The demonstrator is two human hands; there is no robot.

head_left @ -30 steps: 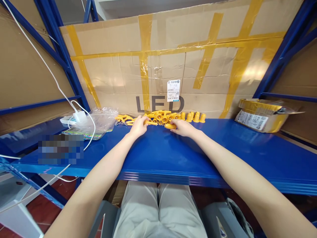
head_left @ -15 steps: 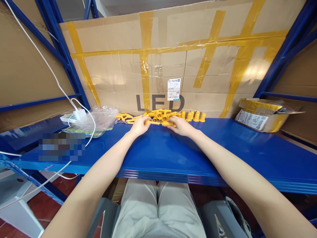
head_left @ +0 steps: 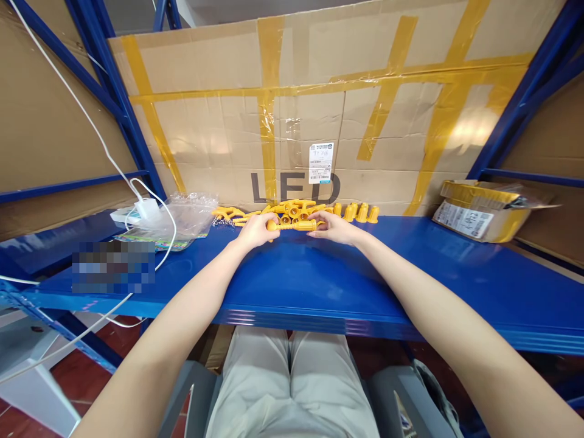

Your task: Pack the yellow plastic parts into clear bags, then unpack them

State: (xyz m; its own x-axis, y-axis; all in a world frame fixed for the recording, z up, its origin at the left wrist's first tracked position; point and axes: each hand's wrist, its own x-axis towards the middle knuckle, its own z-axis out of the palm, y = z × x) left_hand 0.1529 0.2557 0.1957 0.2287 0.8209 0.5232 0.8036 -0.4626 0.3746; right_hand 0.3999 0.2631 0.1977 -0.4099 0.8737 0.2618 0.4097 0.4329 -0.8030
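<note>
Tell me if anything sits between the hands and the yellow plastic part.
Nothing visible does. The left hand and right hand grip the yellow plastic part by its ends, in front of the pile of yellow parts.

Brightly, evenly lit from overhead. Warm glare on the glossy tape (head_left: pixel 449 131) up and right of the right hand (head_left: pixel 333 228). Dull sheen on the blue shelf (head_left: pixel 319 286) just this side of both hands. Sharp around the left hand (head_left: pixel 256 230), stretched and bent toward the edges. Pixelated patch (head_left: pixel 113 266) well to its left.
</note>
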